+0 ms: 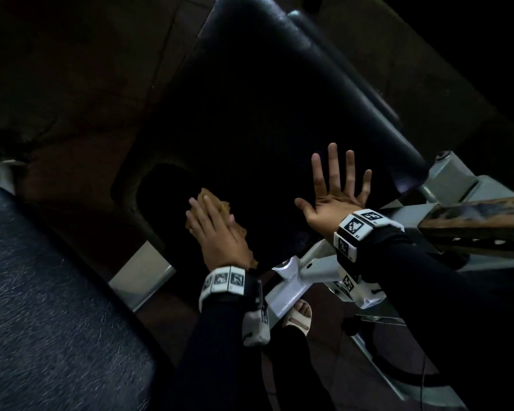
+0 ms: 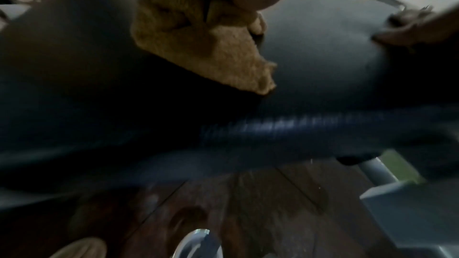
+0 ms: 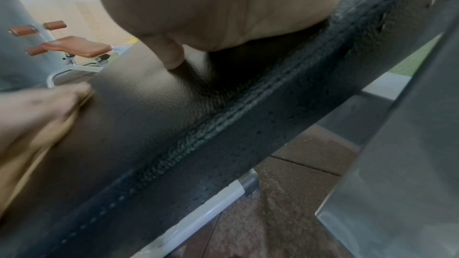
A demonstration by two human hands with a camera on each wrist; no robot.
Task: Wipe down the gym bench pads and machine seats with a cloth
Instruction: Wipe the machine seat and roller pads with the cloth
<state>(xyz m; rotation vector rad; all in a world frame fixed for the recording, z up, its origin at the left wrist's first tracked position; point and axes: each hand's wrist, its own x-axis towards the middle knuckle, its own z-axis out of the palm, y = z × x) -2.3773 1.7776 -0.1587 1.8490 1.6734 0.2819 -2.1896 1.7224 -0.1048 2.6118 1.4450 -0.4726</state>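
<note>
Tan cloth (image 2: 198,42) under left hand (image 1: 217,229); stitched pad seam (image 3: 198,136) only right-wrist view.

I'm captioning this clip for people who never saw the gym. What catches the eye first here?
Two bare hands on a large black padded bench pad that fills the middle of the head view. The left hand presses a crumpled tan cloth flat near the pad's lower edge; the right hand rests beside it, fingers spread wide. Below them runs the machine's white metal frame.
</note>
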